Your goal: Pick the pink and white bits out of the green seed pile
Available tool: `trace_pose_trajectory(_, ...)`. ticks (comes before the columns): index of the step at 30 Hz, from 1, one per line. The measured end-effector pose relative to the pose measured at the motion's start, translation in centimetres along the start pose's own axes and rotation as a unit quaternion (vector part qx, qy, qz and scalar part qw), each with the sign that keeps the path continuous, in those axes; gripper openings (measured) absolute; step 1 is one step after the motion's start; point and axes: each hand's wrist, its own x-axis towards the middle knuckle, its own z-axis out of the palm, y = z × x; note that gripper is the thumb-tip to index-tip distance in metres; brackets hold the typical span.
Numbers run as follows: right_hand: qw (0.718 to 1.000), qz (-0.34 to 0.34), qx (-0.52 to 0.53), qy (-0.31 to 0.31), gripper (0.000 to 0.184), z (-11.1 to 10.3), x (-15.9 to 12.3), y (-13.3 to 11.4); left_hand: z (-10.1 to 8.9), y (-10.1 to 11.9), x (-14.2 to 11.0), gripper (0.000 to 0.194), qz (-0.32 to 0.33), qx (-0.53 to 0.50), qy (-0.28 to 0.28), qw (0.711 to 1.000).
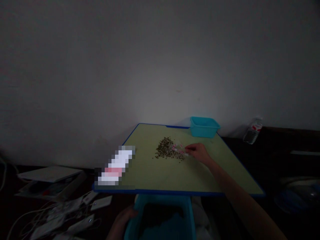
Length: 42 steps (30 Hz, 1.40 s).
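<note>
My right hand [198, 152] is over the table's middle, thumb and fingers pinched on a thin see-through plastic piece with pink marks [178, 148]. The plastic lies at the right side of a spread pile of small brown grains [164, 148], whose exact kind I cannot make out. Below the table's near edge, my left hand [124, 216] grips the left rim of a blue plastic bin [192, 220]. Dark contents [160, 213] cover the far part of the bin's floor. Some of the left hand's fingers are hidden in shadow.
The pale table [150, 176] has a blue edge and stands against a wall. A smaller turquoise basket [204, 131] sits at its far right corner. A blurred-out bright panel is at the left. A plastic bottle [253, 131] is to the right; white cables and power strips [82, 225] lie lower left.
</note>
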Motion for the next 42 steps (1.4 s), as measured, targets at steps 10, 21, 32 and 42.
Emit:
trace_pose_trajectory(10, 0.999, -0.024, 0.013, -0.038, 0.022, 1.0, -0.4, 0.4, 0.2, 0.2, 1.3, 0.007, -0.020, 0.080, -0.042, 0.996)
trace_pose_trajectory(21, 0.996, -0.038, 0.036, -0.070, 0.024, 1.3, -0.7, 0.4, -0.6, -0.7, 5.6, 0.020, -0.037, 0.177, -0.055, 0.982)
trace_pose_trajectory(32, 0.994, -0.031, 0.058, -0.092, 0.025, 1.5, -1.1, 0.2, 0.9, 1.1, 3.0, 0.015, -0.012, 0.168, -0.049, 0.985)
trace_pose_trajectory(42, 0.993, -0.020, 0.067, -0.098, 0.026, 1.5, -1.4, 0.1, 1.8, 0.7, -0.5, 0.004, -0.004, 0.073, -0.054, 0.996)
